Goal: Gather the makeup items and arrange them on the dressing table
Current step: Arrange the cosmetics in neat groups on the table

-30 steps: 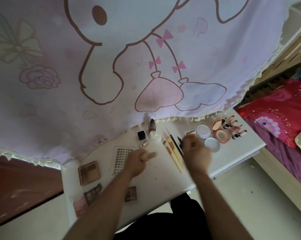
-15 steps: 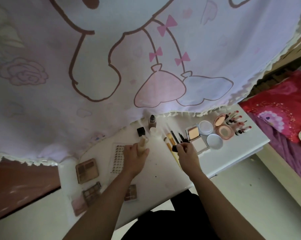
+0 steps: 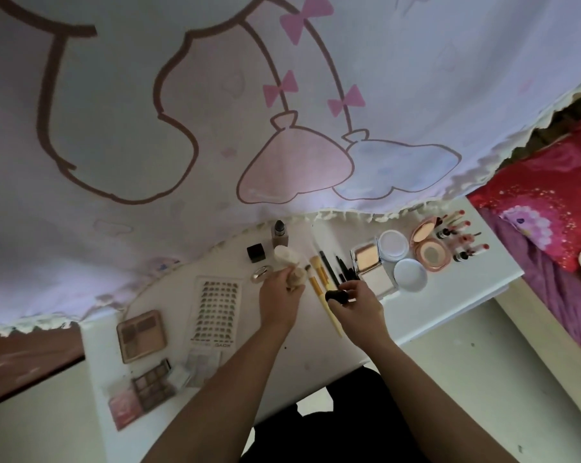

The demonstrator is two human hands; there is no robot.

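My left hand (image 3: 280, 295) grips a beige foundation bottle (image 3: 296, 277) upright on the white dressing table (image 3: 316, 349), next to a white-capped bottle (image 3: 284, 255). My right hand (image 3: 356, 304) holds a small black cap-like item (image 3: 336, 296) just right of the bottle, over the yellow-handled brushes (image 3: 319, 282). Black pencils (image 3: 336, 267) lie beside the brushes. A mirrored powder compact (image 3: 369, 262), two white round lids (image 3: 409, 275), a pink compact (image 3: 431, 252) and several lipsticks (image 3: 462, 238) sit at the right.
Eyeshadow palettes (image 3: 141, 335) (image 3: 152, 384), a lash card (image 3: 215, 312), a black cube (image 3: 255, 252) and a dark-capped bottle (image 3: 278, 233) sit left and behind. A cartoon-print curtain (image 3: 215, 111) hangs over the table's back. A bed with a red pillow (image 3: 549, 188) lies to the right.
My left hand stood the beige bottle upright near the white-capped bottle. My right hand drew back from the compacts with the small black item and moved closer to the bottle.
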